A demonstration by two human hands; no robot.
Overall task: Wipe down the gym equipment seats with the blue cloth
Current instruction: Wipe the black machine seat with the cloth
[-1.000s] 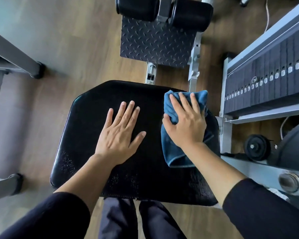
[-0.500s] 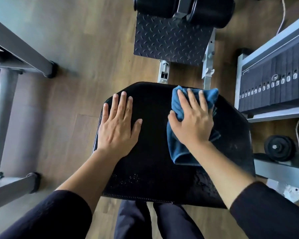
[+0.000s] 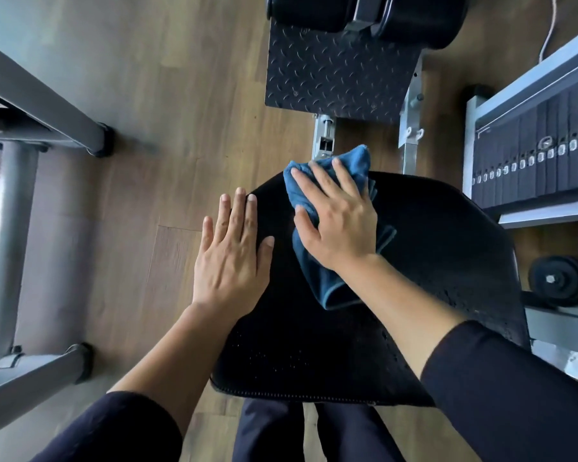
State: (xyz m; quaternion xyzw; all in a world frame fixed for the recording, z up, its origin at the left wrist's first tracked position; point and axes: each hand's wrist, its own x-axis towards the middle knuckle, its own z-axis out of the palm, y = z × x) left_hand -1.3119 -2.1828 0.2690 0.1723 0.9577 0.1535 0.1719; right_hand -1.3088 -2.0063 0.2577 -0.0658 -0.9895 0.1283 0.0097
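Note:
A black padded seat (image 3: 431, 261) fills the middle of the view below me. The blue cloth (image 3: 327, 285) lies bunched on its far left part, one corner sticking past the far edge. My right hand (image 3: 337, 221) presses flat on the cloth with fingers spread. My left hand (image 3: 231, 258) rests flat with fingers together on the seat's left edge, partly over the floor, holding nothing. My legs show under the seat's near edge.
A black tread footplate (image 3: 337, 78) and two black roller pads (image 3: 367, 15) lie beyond the seat. A grey weight stack (image 3: 531, 155) stands at the right, a small dumbbell (image 3: 558, 281) below it. Grey machine tubes (image 3: 40, 105) cross the wooden floor at left.
My right hand has slid the cloth leftward along the seat's far edge. My left hand has shifted to the seat's left edge. The view has swung left, putting the seat further right.

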